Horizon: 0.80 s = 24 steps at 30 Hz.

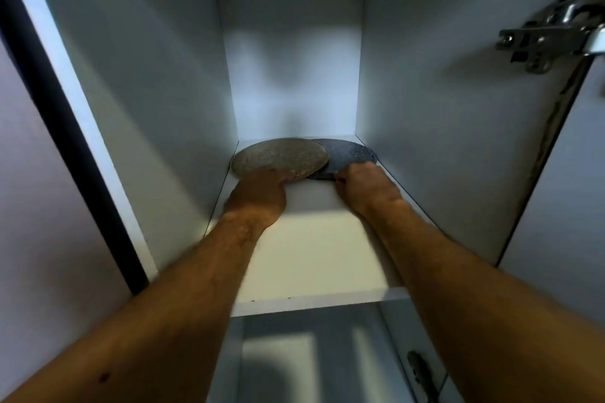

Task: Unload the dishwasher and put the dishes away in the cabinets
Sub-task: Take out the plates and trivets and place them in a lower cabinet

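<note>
Both arms are up inside the cabinet (425, 82), and the action is deep at twelve o'clock, at the back of the white shelf (311, 255). Two round flat pieces lie there: a tan speckled plate (278, 157) at about eleven o'clock, overlapping the dark speckled plate (350, 155) at one o'clock, the tan one on top where they cross.

The left hand (258, 196) meets the tan plate's near rim, thumb side against the edge; the fingers are hidden beneath or behind the disc, so whether they curl round it cannot be told. The right hand (366, 186) is on the dark plate's near edge, fingers bent down over the rim in what looks like a pinch.

Each plate lies straight ahead of its own hand, toward twelve, so any push runs directly to the back wall. Being round, neither has a true long axis; both lie flat, faces up, and the pair together stretches nine to three across the shelf. A small hole shows near the dark plate's right rim, pointing toward three. A metal hinge (550, 36) sits at two o'clock.
</note>
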Each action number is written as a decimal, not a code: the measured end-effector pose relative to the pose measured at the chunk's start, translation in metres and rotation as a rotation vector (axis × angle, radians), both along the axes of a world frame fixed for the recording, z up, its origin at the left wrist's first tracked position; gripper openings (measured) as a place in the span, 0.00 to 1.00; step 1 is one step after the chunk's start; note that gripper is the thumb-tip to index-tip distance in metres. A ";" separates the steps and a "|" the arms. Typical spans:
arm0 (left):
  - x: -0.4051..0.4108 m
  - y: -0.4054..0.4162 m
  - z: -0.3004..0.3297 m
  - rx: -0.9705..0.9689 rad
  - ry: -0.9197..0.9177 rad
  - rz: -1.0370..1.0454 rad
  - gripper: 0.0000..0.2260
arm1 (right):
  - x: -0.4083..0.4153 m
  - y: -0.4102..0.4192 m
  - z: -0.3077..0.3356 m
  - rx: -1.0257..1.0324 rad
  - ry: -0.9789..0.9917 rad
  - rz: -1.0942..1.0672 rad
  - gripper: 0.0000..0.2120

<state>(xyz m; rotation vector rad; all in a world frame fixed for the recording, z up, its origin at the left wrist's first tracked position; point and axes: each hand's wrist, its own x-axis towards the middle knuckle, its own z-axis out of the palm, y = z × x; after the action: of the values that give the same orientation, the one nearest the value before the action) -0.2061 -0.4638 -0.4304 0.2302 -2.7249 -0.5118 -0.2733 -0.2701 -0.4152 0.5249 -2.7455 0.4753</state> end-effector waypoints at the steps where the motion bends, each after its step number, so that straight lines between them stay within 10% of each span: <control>1: 0.000 -0.001 -0.001 0.001 -0.012 0.009 0.20 | -0.001 0.000 0.000 -0.009 -0.007 -0.004 0.14; 13: 0.010 0.003 0.007 -0.196 -0.208 0.013 0.23 | -0.004 0.000 0.002 0.137 -0.022 0.030 0.17; 24: 0.020 0.010 0.012 -0.199 0.040 0.134 0.23 | 0.019 0.006 -0.001 -0.095 -0.066 0.012 0.11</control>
<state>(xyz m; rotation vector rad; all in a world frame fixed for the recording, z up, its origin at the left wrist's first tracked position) -0.1862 -0.4534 -0.4179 0.3429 -2.6745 -0.2047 -0.2541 -0.2644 -0.4160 0.5109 -2.7666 0.6333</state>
